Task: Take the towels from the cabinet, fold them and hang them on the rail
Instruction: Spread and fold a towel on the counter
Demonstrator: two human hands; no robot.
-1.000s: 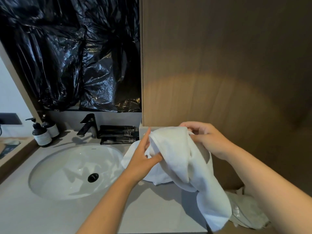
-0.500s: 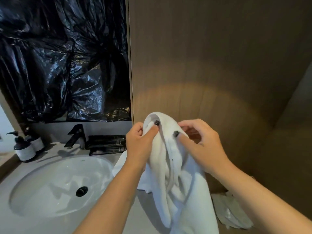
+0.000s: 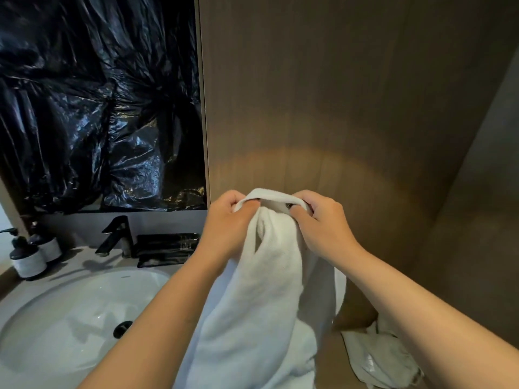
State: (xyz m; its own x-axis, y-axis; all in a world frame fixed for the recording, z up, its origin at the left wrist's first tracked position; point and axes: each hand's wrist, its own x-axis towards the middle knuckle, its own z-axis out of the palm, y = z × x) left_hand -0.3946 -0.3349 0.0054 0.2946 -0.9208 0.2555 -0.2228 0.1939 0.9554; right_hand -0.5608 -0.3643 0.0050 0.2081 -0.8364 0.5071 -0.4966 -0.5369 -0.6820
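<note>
Both hands are raised side by side in front of the wooden cabinet panel (image 3: 337,108), each closed on the top edge of a white towel (image 3: 261,290): the left hand (image 3: 227,223) has its fingers curled over the hem with the thumb pressed against the cloth, and the right hand (image 3: 320,223), at 3 o'clock from it and just beside it, pinches the same hem with curled fingers. A short band of hem is stretched between the two grips, and the rest of the towel hangs down toward 6 o'clock in loose folds between the forearms, out past the bottom of the view. At 8 o'clock from the hands lies the white oval sink (image 3: 70,318) with its dark drain (image 3: 122,329), set in a pale countertop (image 3: 70,265). A black faucet (image 3: 115,234) stands at the basin's 12 o'clock, a flat black packet (image 3: 165,249) just beside it at 3 o'clock, and two dark-capped pump bottles (image 3: 28,256) at its 9 o'clock. Crumpled black plastic sheeting (image 3: 98,108) covers the wall above them. At 5 o'clock from the hands, low down, a crumpled whitish plastic wrapper (image 3: 379,357) lies partly behind the right forearm
</note>
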